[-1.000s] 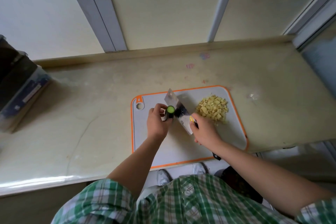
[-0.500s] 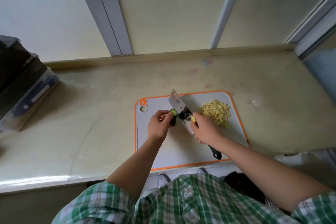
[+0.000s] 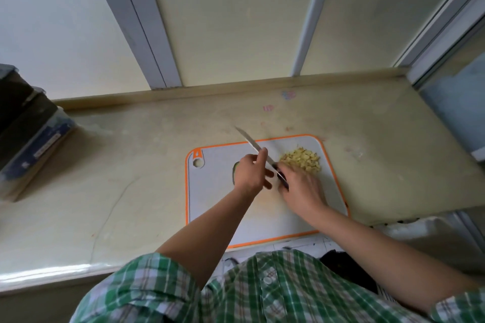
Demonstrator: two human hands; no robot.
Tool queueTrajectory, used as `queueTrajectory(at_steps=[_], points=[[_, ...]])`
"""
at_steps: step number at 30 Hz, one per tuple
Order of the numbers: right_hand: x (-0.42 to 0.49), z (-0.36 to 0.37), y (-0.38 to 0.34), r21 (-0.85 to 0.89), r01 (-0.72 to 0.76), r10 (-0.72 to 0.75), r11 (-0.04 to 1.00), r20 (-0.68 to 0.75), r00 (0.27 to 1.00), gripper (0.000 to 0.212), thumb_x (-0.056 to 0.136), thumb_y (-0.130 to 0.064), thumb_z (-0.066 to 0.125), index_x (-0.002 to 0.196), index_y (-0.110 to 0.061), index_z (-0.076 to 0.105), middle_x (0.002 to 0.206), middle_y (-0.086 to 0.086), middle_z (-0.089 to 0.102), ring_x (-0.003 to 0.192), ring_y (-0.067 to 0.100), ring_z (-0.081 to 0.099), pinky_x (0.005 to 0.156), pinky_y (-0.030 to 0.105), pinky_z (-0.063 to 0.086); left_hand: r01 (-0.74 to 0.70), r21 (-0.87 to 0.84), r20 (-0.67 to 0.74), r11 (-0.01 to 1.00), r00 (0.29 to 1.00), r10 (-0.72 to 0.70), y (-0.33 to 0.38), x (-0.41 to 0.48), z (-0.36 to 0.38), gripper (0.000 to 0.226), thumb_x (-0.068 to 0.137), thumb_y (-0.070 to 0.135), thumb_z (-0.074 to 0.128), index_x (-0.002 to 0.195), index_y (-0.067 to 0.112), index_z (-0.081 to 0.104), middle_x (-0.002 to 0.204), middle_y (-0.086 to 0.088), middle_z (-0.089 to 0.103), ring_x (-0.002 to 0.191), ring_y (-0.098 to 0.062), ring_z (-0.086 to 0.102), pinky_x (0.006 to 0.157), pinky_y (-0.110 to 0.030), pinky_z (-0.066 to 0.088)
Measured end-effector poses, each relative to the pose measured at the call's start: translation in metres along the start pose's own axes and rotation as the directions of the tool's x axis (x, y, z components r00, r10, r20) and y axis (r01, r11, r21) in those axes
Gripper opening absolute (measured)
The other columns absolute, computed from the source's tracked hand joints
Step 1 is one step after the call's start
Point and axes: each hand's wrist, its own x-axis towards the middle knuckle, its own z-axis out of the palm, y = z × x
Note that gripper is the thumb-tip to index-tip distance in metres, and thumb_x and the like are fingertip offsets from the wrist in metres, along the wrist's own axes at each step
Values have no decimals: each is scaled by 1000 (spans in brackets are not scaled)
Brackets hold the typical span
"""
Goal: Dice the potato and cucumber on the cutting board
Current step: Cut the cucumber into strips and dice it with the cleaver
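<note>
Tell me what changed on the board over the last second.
The left grip let go of the cucumber, which now lies on the cutting board beside it, and its fingers touch the knife blade. The right grip turned the knife edge-on, tip toward the far left. The diced potato pile stayed put.

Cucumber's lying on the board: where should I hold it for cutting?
Probably come from above and the left, pinching the cucumber across its rounded dark skin. It lies flat on the cutting board, mostly hidden under the left hand, and the knife is on its right.
</note>
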Motion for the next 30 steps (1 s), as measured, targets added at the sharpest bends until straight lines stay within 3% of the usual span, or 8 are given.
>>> queueTrajectory(at_steps=[6,12,14,16,20,23,26,30], points=[[-13,0,19,246,55,-78,968,83,993,57,82,-44,32,138,-36,41,96,-5,42,87,24,54,67,37,46,46,-13,-24,999,999,-46,2,6,20,23,91,11,31,92,1,51,62,-10,56,45,-24,52,49,-26,36],[0,9,52,317,-286,191,904,299,935,60,88,-48,13,140,-34,40,122,5,35,120,25,41,99,41,40,48,-84,-20,995,999,-50,3,7,21,21,92,6,30,94,0,50,58,-12,52,39,-20,45,40,-22,32],[4,6,54,348,-226,140,910,257,956,65,85,-45,14,148,-34,29,133,5,29,129,23,28,108,37,29,40,-85,-17,996,999,-42,4,7,23,19,93,7,30,93,2,49,58,-11,52,41,-21,46,41,-23,32],[7,3,51,395,-128,64,910,172,983,59,87,-39,20,141,-34,43,139,4,28,131,21,24,111,34,22,46,-92,-28,995,998,-49,4,7,24,19,94,7,30,93,2,49,59,-11,52,40,-20,46,42,-23,33],[13,2,52,330,-162,105,930,184,977,42,99,-36,30,113,-22,67,141,5,32,129,24,26,109,35,23,39,-89,-45,995,998,-43,6,12,25,24,94,8,29,100,-1,51,61,-14,55,42,-21,47,45,-24,33],[15,-10,46,409,-112,76,906,102,992,52,92,-52,37,137,-29,49,118,2,43,113,21,45,99,35,38,32,-74,-74,997,997,-38,9,16,24,25,93,10,32,101,-3,52,64,-15,57,43,-22,49,47,-26,35],[16,-25,27,393,11,-96,919,195,976,61,85,-47,59,141,-37,37,94,-10,57,89,16,57,78,32,48,40,-53,-122,998,991,-47,14,18,21,25,92,12,34,97,-2,54,64,-13,59,44,-22,53,53,-29,40],[21,-24,8,292,38,-90,956,168,982,55,83,-21,59,134,-30,38,104,5,67,95,32,62,74,38,52,12,-33,-152,999,988,-17,21,22,13,27,93,17,37,94,-2,56,64,-10,60,43,-19,55,56,-30,42]])
